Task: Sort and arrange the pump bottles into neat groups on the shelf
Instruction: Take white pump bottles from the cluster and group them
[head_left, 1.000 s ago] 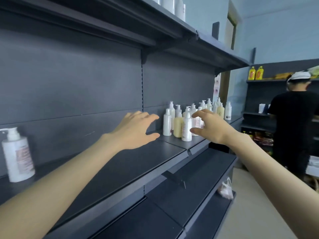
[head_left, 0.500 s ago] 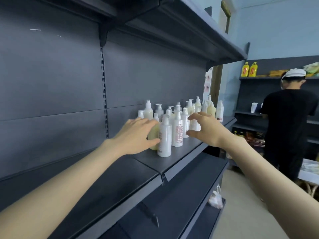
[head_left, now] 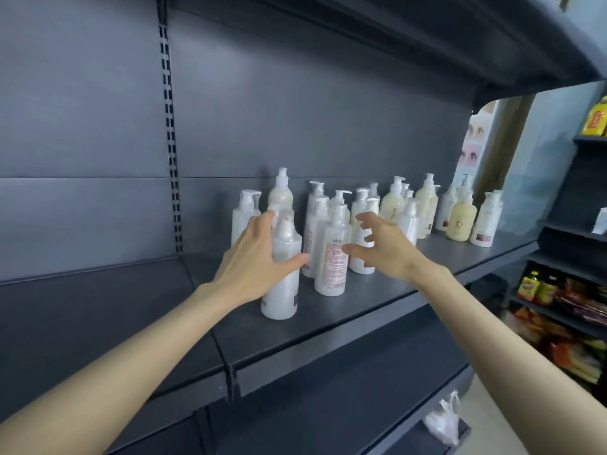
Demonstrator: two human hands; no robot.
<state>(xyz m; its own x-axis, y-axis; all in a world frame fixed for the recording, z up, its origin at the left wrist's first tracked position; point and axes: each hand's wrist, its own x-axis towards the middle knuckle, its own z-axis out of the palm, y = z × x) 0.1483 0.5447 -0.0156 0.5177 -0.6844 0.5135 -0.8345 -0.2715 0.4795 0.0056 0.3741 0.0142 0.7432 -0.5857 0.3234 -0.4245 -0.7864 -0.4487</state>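
Several white and cream pump bottles point(head_left: 392, 205) stand clustered on the dark grey shelf point(head_left: 361, 310), from its middle to its right end. My left hand point(head_left: 254, 257) wraps the nearest white pump bottle point(head_left: 282, 297) from the left, thumb across its front and fingers behind it. My right hand point(head_left: 386, 249) is open with fingers spread. Its thumb touches the white bottle with the pink label point(head_left: 331, 267) and its fingers reach toward the bottles behind. A round yellowish bottle point(head_left: 462, 221) and a white one point(head_left: 486, 221) stand at the far right.
An upper shelf point(head_left: 394, 44) overhangs the bottles. The shelf stretch left of the slotted upright point(head_left: 169, 126) holds nothing. Below is a lower shelf point(head_left: 328, 389) with a plastic bag point(head_left: 443, 425) at its end. Another rack point(head_left: 558, 290) with snack packets stands at the right.
The view has moved closer and to the right along the shelf. My left hand has closed around the nearest white bottle. My right hand has come up to the labelled bottle.
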